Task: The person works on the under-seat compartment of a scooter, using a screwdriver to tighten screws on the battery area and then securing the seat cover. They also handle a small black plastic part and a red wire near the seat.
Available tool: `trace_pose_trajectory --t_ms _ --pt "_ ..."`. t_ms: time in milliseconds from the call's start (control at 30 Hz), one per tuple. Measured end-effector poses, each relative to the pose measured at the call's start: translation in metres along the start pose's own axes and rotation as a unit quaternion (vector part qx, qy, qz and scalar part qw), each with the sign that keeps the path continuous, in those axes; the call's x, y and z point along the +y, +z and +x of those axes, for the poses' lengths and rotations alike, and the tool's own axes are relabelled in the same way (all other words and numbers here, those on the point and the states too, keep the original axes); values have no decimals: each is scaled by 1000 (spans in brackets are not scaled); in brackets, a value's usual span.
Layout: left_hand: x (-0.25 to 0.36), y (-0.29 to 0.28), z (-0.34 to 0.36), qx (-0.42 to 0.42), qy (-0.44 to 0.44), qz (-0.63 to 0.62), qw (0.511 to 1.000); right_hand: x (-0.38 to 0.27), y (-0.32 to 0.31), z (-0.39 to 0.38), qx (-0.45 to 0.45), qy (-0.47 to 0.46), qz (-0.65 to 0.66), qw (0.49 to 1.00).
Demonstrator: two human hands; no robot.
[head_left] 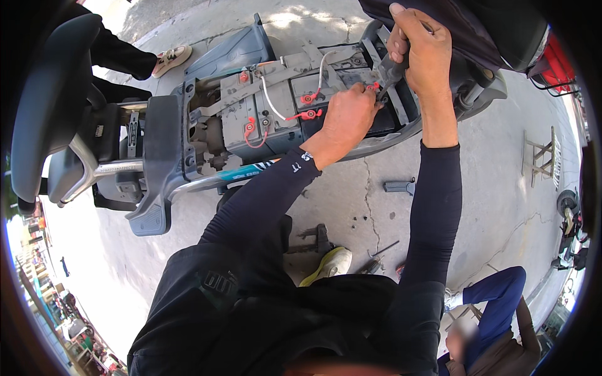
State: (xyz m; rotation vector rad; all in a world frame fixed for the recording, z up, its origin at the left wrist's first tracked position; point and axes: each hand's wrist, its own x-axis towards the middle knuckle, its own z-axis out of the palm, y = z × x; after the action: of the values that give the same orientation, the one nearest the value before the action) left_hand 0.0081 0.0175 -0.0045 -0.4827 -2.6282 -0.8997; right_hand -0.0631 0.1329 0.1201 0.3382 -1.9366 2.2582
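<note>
An electric scooter [161, 144] lies across the upper view with its battery compartment open, showing dusty grey batteries [269, 150], red terminal covers [308, 98] and white cables [271, 99]. My left hand [347, 121] is closed at a terminal on the right-side battery, fingertips pinched on something I cannot make out beside a red cover. My right hand [426, 56], raised above it, grips a dark hand tool [394, 70] whose lower end points down at that same terminal. The tool's tip is too small to make out clearly.
Another person's dark-trousered leg [128, 53] stands at upper left; someone sits [486, 313] at lower right. A grey panel [226, 56] rests behind the scooter. Loose tools [398, 187] lie on the cracked concrete. A small stand [540, 156] is at right, a red object [555, 62] above it.
</note>
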Motion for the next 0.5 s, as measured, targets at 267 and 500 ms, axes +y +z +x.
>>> trace_pose_trajectory --t_ms 267,500 --pt "1 2 -3 -25 -4 14 1000 2 23 -6 107 -12 -59 992" --pt "-1 0 -9 -6 -4 -12 1000 -34 47 -5 13 -69 -88 994"
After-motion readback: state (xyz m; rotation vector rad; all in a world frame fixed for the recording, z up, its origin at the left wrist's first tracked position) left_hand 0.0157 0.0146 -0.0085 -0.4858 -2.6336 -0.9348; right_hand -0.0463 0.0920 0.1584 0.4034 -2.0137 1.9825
